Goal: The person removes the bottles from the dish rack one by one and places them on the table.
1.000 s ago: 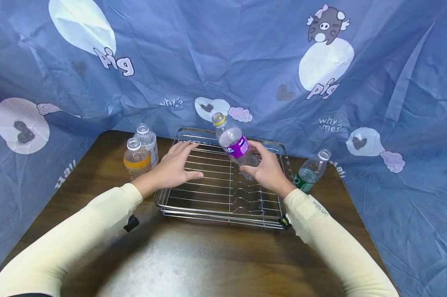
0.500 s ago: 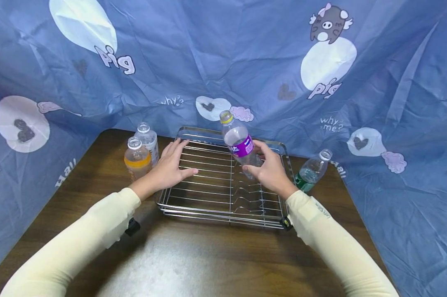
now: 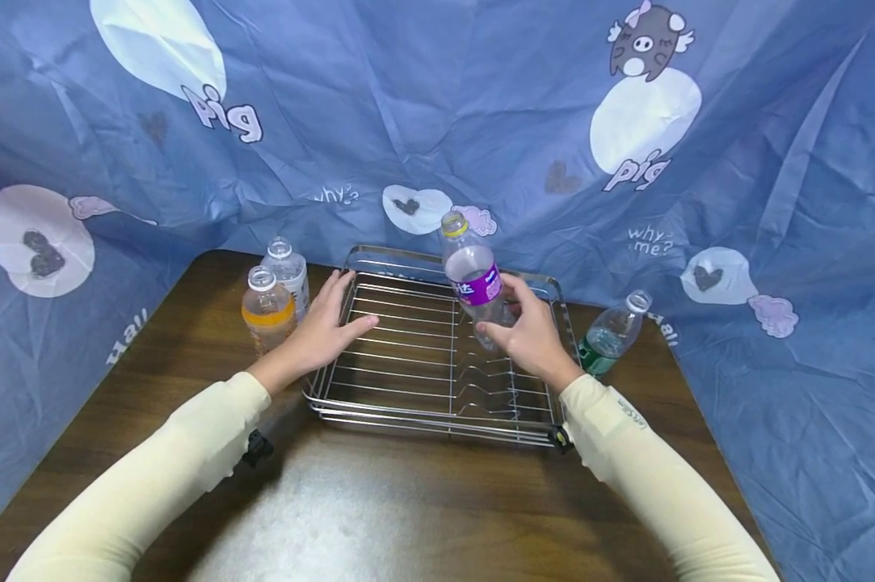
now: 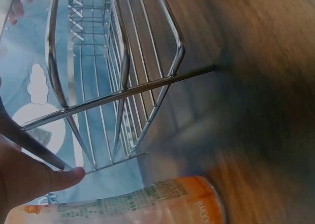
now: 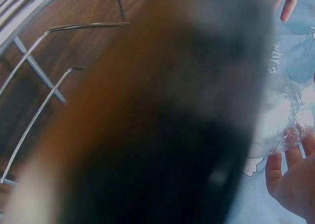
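My right hand (image 3: 533,331) grips the lower part of a clear plastic bottle (image 3: 473,271) with a purple label. The bottle has a yellow neck ring, no cap, and leans with its mouth up and to the left over the wire dish rack (image 3: 408,368). In the right wrist view a large dark blur covers the middle, while fingers (image 5: 293,160) show against the clear plastic. At the rack's left side lies my left hand (image 3: 321,327), fingers extended along the rim and thumb apart. In the left wrist view its thumb (image 4: 66,178) is by a metal bar.
Left of the rack stand an orange-banded bottle (image 3: 268,311) and a clear bottle (image 3: 288,275) behind it. A green-labelled bottle (image 3: 615,331) stands to the right. Behind the wooden table (image 3: 379,509) hangs a blue printed cloth (image 3: 481,105).
My left hand has moved left, from over the rack to its left rim. The right hand has brought the purple-labelled bottle slightly to the right and more upright.
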`<act>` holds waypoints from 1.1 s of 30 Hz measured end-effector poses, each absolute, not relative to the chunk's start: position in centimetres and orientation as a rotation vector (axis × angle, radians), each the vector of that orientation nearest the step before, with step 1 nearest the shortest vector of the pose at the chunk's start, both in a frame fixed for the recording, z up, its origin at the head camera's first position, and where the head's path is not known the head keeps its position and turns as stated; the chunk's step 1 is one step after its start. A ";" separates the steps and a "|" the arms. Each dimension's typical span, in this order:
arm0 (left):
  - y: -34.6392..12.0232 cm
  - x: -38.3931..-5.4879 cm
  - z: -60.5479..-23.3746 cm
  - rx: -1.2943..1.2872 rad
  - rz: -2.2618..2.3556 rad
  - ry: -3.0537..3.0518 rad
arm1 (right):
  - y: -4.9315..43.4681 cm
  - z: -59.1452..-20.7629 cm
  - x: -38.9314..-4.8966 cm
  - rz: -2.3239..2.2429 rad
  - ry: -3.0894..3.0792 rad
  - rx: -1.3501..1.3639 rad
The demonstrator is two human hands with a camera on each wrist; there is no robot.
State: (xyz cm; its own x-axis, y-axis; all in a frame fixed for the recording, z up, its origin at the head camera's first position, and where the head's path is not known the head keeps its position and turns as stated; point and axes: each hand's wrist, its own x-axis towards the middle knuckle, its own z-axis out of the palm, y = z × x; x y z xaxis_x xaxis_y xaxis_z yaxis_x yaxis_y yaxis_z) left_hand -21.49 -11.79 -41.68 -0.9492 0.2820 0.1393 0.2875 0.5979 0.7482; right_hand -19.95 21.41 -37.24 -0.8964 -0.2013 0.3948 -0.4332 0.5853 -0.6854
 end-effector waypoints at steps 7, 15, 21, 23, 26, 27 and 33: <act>-12.0 -21.6 -42.1 -0.428 -1.405 -2.799 | 21.5 -37.3 -19.9 1.184 -2.544 0.500; -12.3 -21.8 -42.5 -0.376 -1.477 -2.825 | 21.8 -37.3 -19.6 1.212 -2.544 0.467; -12.3 -21.7 -42.9 -0.338 -1.561 -2.822 | 22.0 -37.5 -19.4 1.240 -2.517 0.487; -12.3 -21.7 -43.0 -0.329 -1.602 -2.812 | 22.2 -37.5 -19.3 1.251 -2.512 0.479; -12.3 -21.7 -43.2 -0.304 -1.686 -2.797 | 22.4 -37.4 -19.0 1.268 -2.505 0.465; -12.3 -21.7 -43.2 -0.295 -1.721 -2.789 | 22.5 -37.3 -18.9 1.266 -2.502 0.459; -12.5 -21.7 -43.2 -0.241 -1.809 -2.793 | 23.4 -37.0 -18.5 1.272 -2.459 0.450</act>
State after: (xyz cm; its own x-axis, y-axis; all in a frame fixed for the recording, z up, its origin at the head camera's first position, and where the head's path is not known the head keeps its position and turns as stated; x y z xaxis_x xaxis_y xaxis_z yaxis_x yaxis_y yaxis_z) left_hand -21.67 -12.47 -43.18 -0.9708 0.2247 -0.0845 0.0148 0.4072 0.9132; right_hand -18.52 23.39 -36.96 -0.8939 -0.1233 0.4310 -0.4230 0.5502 -0.7200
